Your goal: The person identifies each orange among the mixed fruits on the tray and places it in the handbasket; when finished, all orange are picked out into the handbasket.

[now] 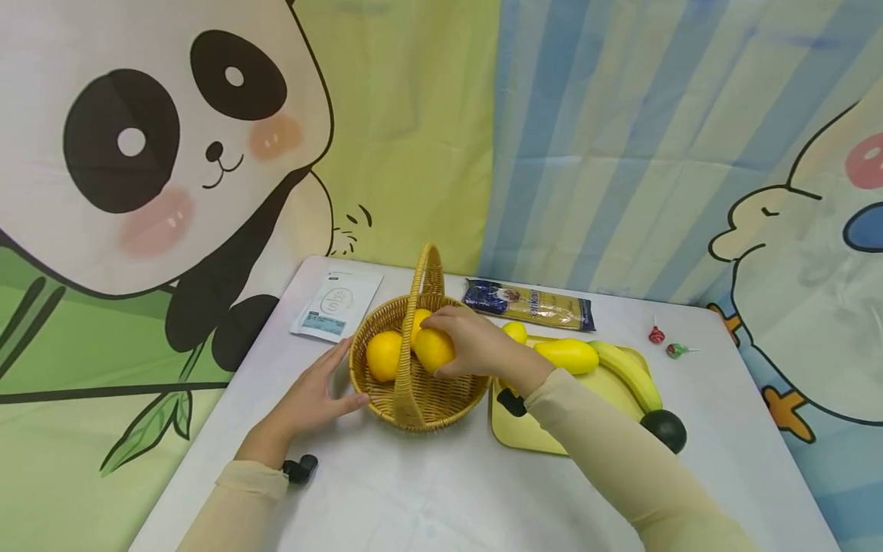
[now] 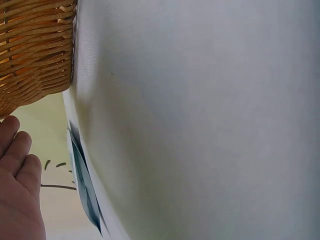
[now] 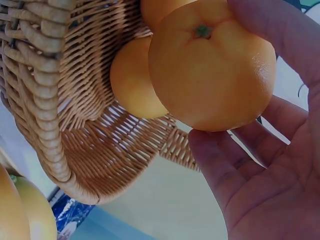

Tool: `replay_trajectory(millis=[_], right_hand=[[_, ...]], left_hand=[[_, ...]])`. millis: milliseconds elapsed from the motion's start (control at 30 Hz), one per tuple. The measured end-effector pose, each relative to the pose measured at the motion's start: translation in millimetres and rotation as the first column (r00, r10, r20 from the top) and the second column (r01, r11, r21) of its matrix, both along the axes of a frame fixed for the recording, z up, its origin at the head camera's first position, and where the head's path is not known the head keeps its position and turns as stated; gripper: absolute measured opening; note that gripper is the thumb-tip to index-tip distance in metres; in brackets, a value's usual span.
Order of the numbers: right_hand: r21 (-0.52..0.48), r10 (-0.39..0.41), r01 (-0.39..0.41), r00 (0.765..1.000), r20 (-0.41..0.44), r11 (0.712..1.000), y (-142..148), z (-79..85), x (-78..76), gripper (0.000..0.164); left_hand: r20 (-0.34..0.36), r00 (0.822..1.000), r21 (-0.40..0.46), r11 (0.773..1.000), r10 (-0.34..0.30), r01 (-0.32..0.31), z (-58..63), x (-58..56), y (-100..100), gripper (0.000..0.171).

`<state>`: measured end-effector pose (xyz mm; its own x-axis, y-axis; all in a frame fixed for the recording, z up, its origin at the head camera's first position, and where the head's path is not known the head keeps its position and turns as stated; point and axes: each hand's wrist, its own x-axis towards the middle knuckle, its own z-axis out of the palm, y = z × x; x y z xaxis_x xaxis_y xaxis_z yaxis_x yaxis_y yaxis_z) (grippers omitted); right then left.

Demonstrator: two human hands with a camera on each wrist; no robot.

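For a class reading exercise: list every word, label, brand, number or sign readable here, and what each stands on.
No text can be quoted with certainty.
White pouch: print on its blue label, too small to read.
Blue-and-gold packet: lettering, too blurred to read.

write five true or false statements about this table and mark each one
1. The right hand holds an orange fruit. True.
2. The left hand also holds one. False: it is beside the basket, holding nothing.
3. The basket's handle stands up. True.
4. The long packet is inside the basket. False: it lies on the table, outside the basket.
5. Two lollipops lie on the table. True.
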<state>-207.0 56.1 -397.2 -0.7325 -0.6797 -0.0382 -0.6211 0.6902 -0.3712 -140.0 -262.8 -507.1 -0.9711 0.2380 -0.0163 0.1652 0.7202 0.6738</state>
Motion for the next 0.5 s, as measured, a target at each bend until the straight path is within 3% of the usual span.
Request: replay_trajectory(millis=[500], right_hand=[[0.044,0.066,-0.066,0.998,-0.005,0.997,-11,-12.8,-0.7,0.079]], left_hand=[[-0.005,1.0,0.009,1.0,0.002,-0.002,-1.8,-0.5,-2,0.113]])
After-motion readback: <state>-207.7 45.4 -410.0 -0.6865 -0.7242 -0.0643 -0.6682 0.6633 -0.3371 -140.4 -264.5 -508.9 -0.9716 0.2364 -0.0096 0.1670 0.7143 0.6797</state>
